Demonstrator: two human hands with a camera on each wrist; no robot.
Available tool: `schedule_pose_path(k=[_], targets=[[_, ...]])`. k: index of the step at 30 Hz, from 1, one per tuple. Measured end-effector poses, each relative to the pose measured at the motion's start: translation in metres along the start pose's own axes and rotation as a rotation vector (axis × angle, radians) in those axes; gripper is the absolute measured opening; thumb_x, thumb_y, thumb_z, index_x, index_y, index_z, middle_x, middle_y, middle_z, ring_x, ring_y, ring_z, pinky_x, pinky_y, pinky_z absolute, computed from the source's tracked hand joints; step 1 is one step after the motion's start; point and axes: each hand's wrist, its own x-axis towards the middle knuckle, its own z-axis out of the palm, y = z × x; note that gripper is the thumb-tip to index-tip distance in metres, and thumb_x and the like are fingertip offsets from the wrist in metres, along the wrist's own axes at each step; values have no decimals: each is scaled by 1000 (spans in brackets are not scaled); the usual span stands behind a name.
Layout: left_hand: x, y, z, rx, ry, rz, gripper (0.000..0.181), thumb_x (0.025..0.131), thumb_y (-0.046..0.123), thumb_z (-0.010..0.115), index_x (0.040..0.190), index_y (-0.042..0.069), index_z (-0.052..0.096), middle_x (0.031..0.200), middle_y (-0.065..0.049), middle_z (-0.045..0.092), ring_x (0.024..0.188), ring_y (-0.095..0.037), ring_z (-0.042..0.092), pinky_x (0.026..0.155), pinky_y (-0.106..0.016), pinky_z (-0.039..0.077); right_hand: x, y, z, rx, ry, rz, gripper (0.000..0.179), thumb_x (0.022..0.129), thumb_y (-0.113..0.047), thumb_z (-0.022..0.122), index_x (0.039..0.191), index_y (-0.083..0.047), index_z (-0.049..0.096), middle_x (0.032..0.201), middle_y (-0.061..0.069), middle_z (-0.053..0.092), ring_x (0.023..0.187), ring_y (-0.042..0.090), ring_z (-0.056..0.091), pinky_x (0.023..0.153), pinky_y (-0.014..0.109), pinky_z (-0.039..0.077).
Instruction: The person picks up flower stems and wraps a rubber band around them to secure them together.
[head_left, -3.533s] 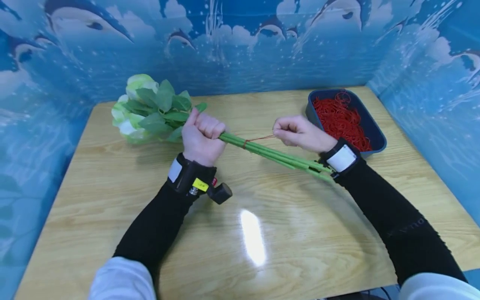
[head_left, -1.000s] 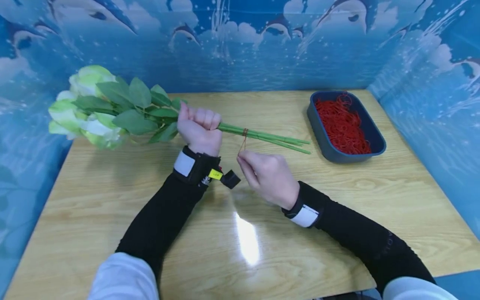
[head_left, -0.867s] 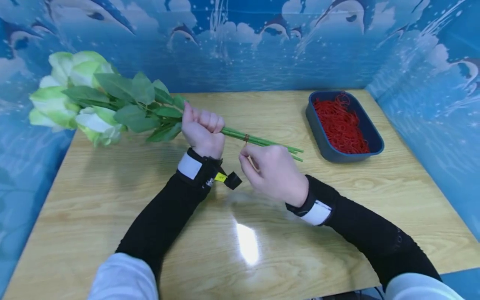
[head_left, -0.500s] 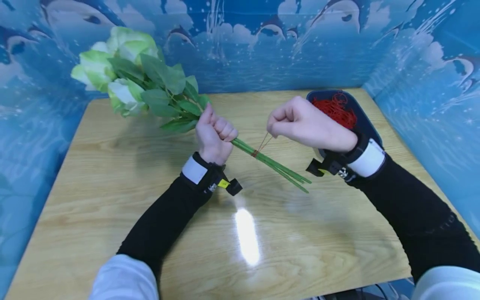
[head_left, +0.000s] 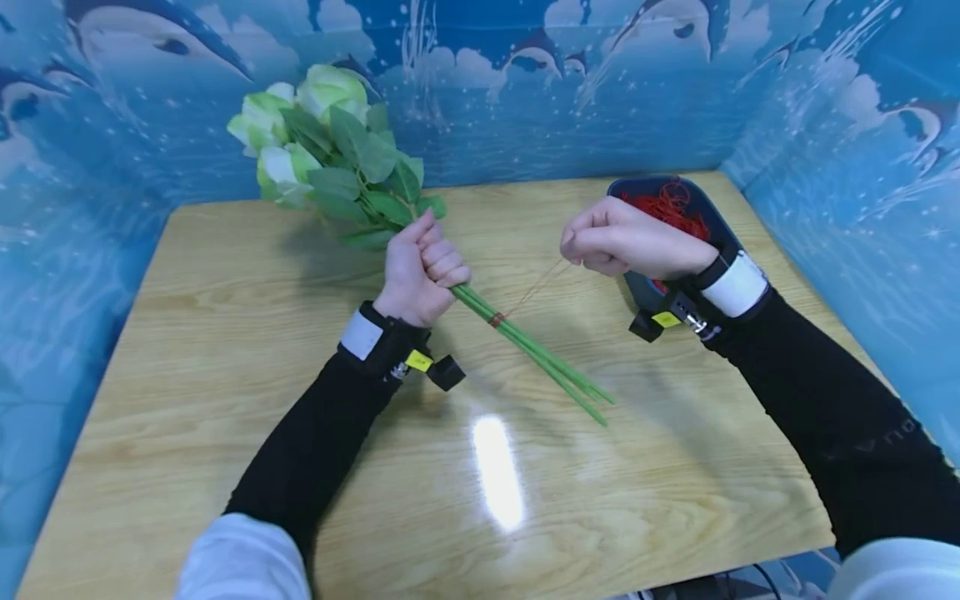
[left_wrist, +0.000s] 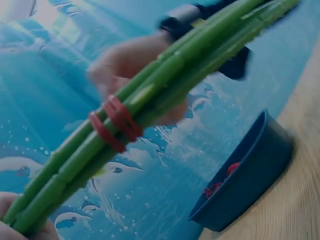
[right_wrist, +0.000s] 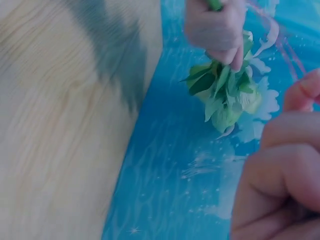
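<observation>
While our left hand [head_left: 423, 271] grips green stems [head_left: 528, 346] slanting down-right, our right hand [head_left: 633, 239], farther of 2, pinches red band [head_left: 497, 319] stretched up-right from them.

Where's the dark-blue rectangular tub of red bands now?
Head view: the dark-blue rectangular tub sits near the far right corner of the light wooden table, partly hidden behind the right hand.

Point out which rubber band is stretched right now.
The red band wrapped round the flower stems, stretched out straight to the right hand; the other bands lie heaped in the blue tub.
</observation>
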Motion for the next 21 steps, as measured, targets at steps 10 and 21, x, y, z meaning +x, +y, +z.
schedule_pose_path(k=[10,21], targets=[[1,25,-3,-220,118,-77,61,111,35,35,54,14,24,50,5,12,41,-10,8,51,-20,3,-22,40,33,78,127,-172,33,100,0,42,78,-11,64,58,3,26,48,21,20,47,35,22],[1,39,-5,-371,212,-65,64,110,38,39,53,13,25,47,2,14,37,-14,9,48,-21,5,-37,65,75,115,221,-415,26,101,7,47,93,-11,66,58,4,31,48,18,26,44,33,22]])
